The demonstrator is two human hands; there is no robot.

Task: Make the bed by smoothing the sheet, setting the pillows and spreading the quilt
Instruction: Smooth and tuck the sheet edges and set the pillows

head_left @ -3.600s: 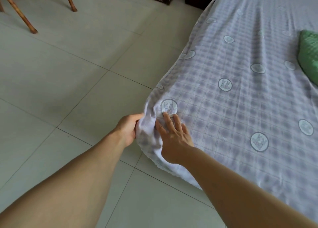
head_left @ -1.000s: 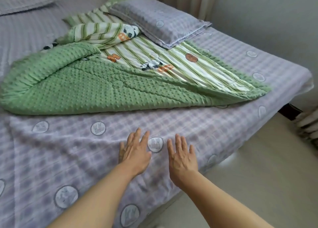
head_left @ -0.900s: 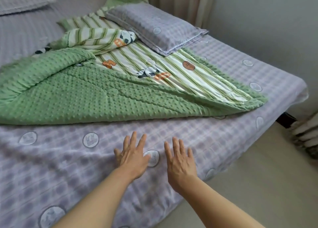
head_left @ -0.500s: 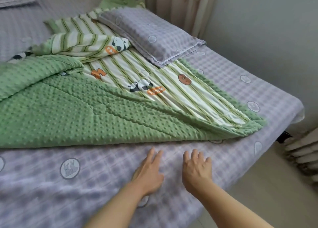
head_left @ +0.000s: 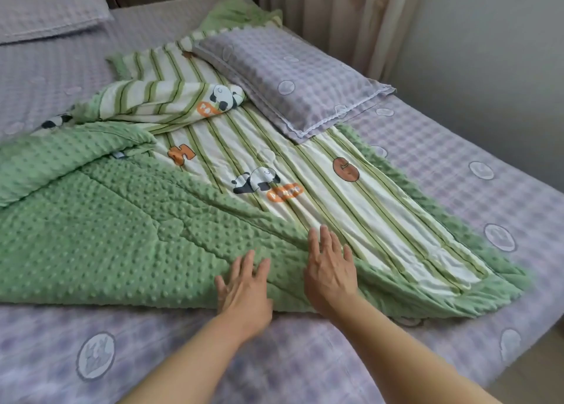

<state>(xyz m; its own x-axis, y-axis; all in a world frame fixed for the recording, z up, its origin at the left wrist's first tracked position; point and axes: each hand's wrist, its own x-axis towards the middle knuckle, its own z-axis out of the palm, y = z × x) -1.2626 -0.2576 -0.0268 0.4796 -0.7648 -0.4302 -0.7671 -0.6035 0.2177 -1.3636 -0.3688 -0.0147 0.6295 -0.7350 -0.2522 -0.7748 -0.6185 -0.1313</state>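
Counting: one quilt (head_left: 128, 236), two pillows (head_left: 293, 80) (head_left: 45, 16), one sheet (head_left: 457, 165) | hands: left hand (head_left: 244, 294), right hand (head_left: 331, 277) flat, fingers spread, seemingly on quilt's near edge | change: hands moved from sheet onto quilt.

Single head view, close, facing forward-down across bed (head_left: 457, 165) from near edge toward curtain (head_left: 335, 13).
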